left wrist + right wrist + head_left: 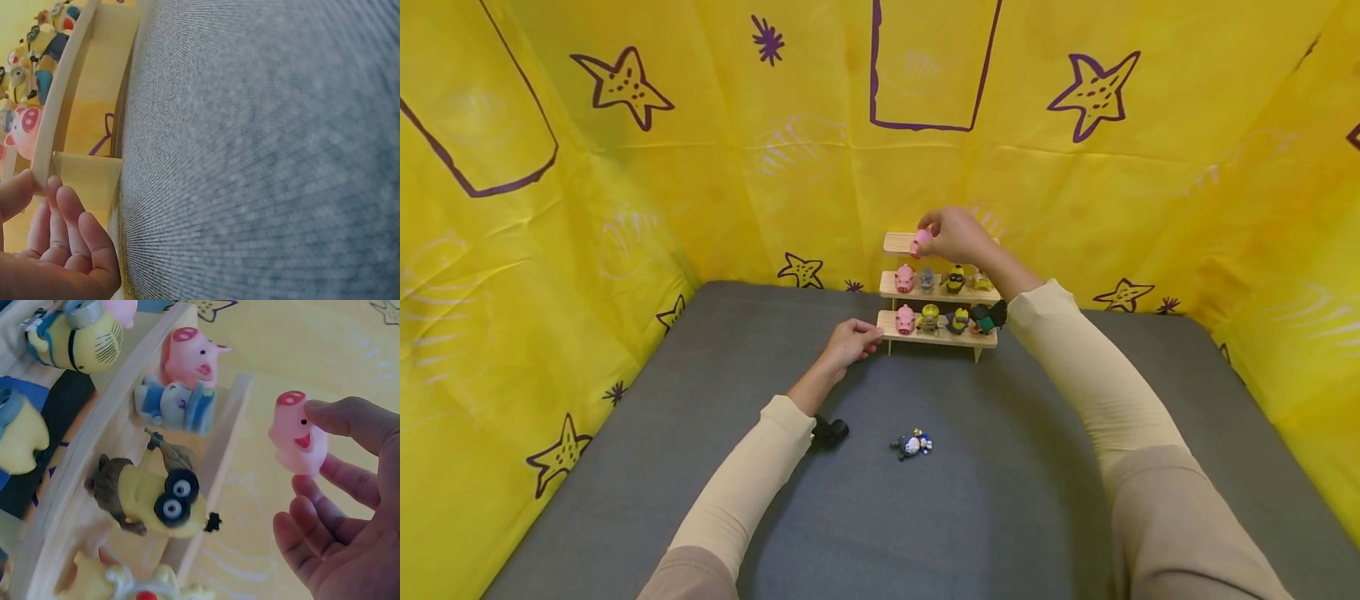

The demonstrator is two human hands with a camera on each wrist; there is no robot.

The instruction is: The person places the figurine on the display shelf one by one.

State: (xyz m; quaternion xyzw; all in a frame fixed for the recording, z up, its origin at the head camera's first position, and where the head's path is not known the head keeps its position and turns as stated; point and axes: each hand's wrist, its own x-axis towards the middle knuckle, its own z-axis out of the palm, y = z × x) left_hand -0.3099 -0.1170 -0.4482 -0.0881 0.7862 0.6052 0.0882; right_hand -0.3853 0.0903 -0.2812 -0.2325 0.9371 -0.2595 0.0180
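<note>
My right hand [958, 236] pinches a small pink pig toy [300, 437] between thumb and fingers, at the top board of a three-step wooden display stand [897, 242]. In the right wrist view the pig is upright, its snout toward the thumb. My left hand [850, 343] pinches the left end of the stand's lowest board [47, 137] with thumb and fingertips. One pig toy [904, 279] stands at the left of the middle board, another pig toy [905, 320] at the left of the lowest. To their right are several yellow goggled figures [955, 279].
Small blue, white and dark figures [913, 445] lie on the grey cloth tabletop [1000, 500] in front of the stand. A small blue-grey figure [172, 406] stands beside the middle pig. Yellow cloth [775, 192] with purple drawings hangs behind and at both sides.
</note>
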